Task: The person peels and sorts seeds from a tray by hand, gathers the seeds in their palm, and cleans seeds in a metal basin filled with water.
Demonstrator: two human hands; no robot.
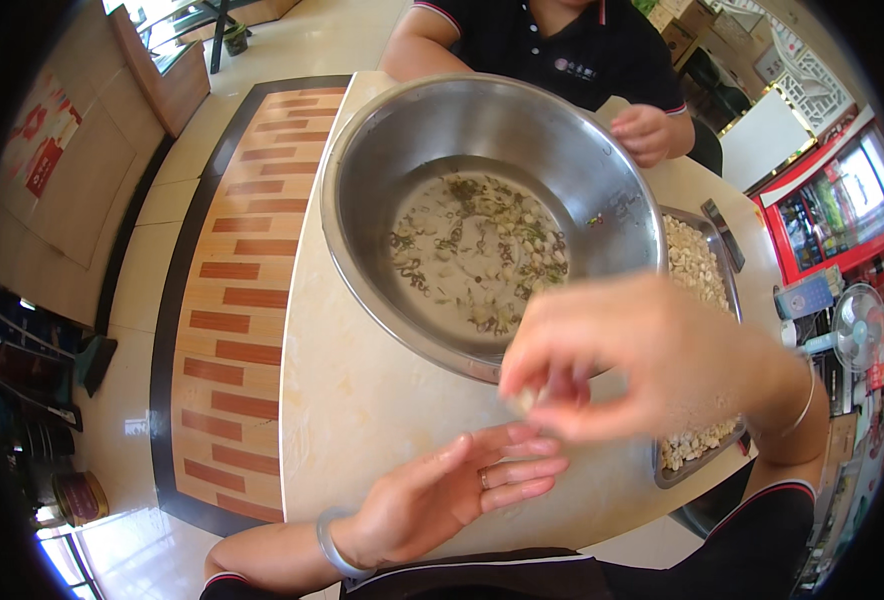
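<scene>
My right hand (637,352), blurred, pinches a small pale piece (526,400), likely a garlic clove, between thumb and fingers. It hovers over the near right rim of a large stainless steel basin (479,120). Just below it, my left hand (442,487) is held palm up and empty, fingers apart, with a ring and a pale bangle. Shallow water (449,262) in the basin carries pale and greenish bits and dark little rings. To the right, a metal tray (667,478) holds many pale cloves (691,255); my right hand and forearm hide its middle.
Across the table (352,427) sits another person (562,60) in a dark polo shirt, one hand (644,133) beside the basin's far right rim. A cleaver-like blade (723,234) lies beyond the tray. A red-framed drinks fridge (832,195) and a fan (860,328) stand at right.
</scene>
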